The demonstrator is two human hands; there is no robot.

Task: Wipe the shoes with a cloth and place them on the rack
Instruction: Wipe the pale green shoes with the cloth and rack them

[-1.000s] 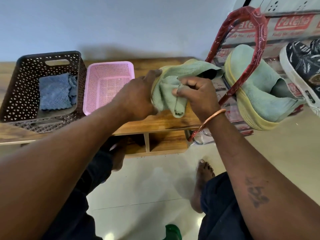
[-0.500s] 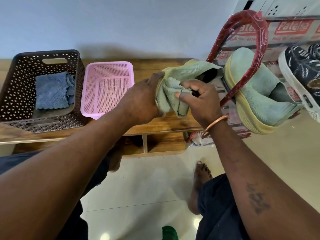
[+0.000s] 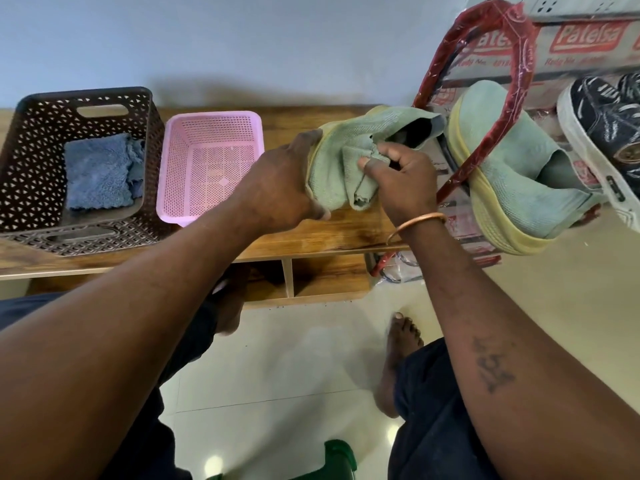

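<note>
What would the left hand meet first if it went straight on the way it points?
The left hand grips a green shoe; beyond that, likely the rack's red frame, though depth is unclear.

Ahead of you, a plain pale blue-grey wall (image 3: 242, 46) meets the back edge of a low wooden surface (image 3: 311, 233) with dark-streaked grain. A soft shadow (image 3: 242, 95) lies on the wall just above it. Beneath the top you see open compartments (image 3: 329, 277) parted by a pale upright divider (image 3: 288, 277). Below you, the floor (image 3: 294, 375) is glossy cream tile with thin grout lines, and a bright patch of reflected light (image 3: 213, 465) lies on it. A green plastic object (image 3: 341, 455), cut by the lower edge of your view, stands on the tiles.
</note>
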